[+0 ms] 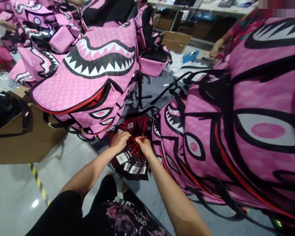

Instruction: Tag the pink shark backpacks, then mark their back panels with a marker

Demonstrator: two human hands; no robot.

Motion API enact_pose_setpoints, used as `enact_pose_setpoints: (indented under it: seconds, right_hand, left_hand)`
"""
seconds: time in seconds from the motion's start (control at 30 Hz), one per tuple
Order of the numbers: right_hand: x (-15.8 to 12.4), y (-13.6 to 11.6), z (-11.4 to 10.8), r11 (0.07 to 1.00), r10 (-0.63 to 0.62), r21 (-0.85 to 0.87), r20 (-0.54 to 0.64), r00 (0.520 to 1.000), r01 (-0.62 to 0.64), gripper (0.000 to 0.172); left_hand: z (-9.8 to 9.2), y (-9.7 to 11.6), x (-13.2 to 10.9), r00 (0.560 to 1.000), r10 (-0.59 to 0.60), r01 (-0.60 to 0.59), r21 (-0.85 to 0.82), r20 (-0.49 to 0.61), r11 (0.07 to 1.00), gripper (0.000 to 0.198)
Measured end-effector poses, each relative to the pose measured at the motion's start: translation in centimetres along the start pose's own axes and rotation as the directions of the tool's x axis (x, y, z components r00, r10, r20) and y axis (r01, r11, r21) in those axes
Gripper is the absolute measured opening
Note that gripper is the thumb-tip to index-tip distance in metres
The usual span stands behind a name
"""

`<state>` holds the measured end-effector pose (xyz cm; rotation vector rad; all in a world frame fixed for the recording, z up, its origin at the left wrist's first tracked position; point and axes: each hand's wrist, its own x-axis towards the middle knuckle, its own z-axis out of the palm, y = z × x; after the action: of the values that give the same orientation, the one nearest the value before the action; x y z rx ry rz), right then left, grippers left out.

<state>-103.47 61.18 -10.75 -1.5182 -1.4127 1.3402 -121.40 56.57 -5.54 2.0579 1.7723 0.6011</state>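
Note:
Black hang tags [135, 167] with white labels fan out below my hands, tied on thin red strings [135, 147]. My right hand [144, 146] pinches the gathered red strings near their upper ends. Just left of it, my left hand [120, 141] has its fingers bent together over the strings; what lies in its fingertips is too small to make out. A dark red bag or cloth [140, 124] lies under and behind both hands. Pink backpacks stand close on either side, one with shark teeth [103, 59] at the left and a row [194, 141] at the right.
A cardboard box [27, 137] holding black items stands at the left, beside yellow-black floor tape [40, 185]. More pink bags [64, 37] pile up at the back left. Another person's hand [217, 47] is at the back right, near a white table [211, 8].

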Motion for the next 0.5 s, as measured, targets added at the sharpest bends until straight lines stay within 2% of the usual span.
enact_pose_setpoints:
  seconds: [0.1,0.2,0.37,0.5]
  right_hand:
    - [0.4,1.9,-0.3,0.997,0.037,0.069,0.016,0.999,-0.038,0.027]
    - [0.5,2.8,-0.1,0.989,0.053,0.137,0.024,0.998,-0.056,0.029]
    - [0.4,2.5,0.3,0.973,0.085,0.216,-0.01,0.996,-0.081,0.027]
    - [0.4,2.4,0.4,0.963,0.111,0.254,-0.074,0.991,-0.089,0.02]
  left_hand:
    - [1.4,0.0,0.9,0.998,0.022,-0.025,0.052,0.053,0.998,0.026]
    - [2.2,-0.2,2.9,0.979,0.099,-0.115,0.087,0.176,0.989,0.022]
    - [2.6,-0.5,6.7,0.893,0.181,-0.246,0.109,0.411,0.963,0.017]
    - [2.8,-0.1,8.4,0.829,0.209,-0.306,0.108,0.519,0.946,0.019]
